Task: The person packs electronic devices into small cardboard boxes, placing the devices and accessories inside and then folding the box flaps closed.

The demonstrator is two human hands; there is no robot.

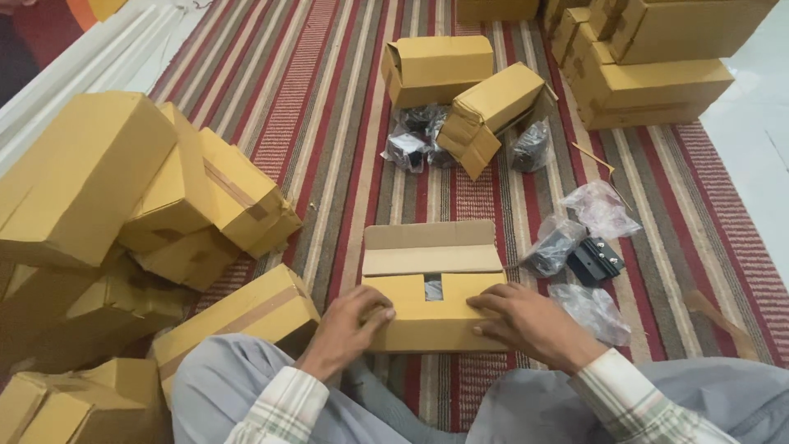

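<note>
Free room: bare striped rug (329, 140), centre frame. Obstacles: stacked boxes (148, 205) left; opened cartons (464, 82) upper centre; bagged black parts (575, 247) right; box stack (649, 66) upper right.

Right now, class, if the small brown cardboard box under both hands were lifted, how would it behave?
The small brown cardboard box would probably keep its shape, since its walls look stiff. Its flaps are partly open, so they may flop. A bagged item shows through the gap, so contents might shift.
</note>
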